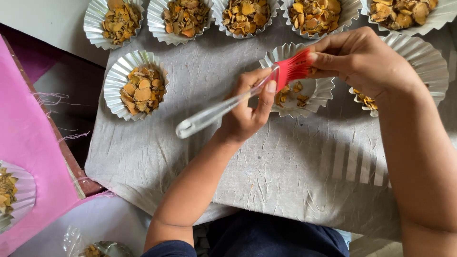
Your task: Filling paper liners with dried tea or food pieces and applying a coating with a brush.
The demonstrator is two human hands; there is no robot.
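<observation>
My left hand (247, 107) grips the clear plastic handle of a brush (214, 113) with red silicone bristles (293, 69). The fingers of my right hand (362, 59) pinch those red bristles. Both hands hover over a silver fluted foil cup (319, 90) that holds a few yellow-orange dried chips. Another foil cup (421, 59) lies partly under my right hand, with some chips showing at its edge.
A filled foil cup (138, 85) of dried chips sits at left, and several filled cups (245, 16) line the far edge of the grey wrinkled cloth (285, 166). A pink sheet (28, 157) with another cup (12, 192) lies at the left.
</observation>
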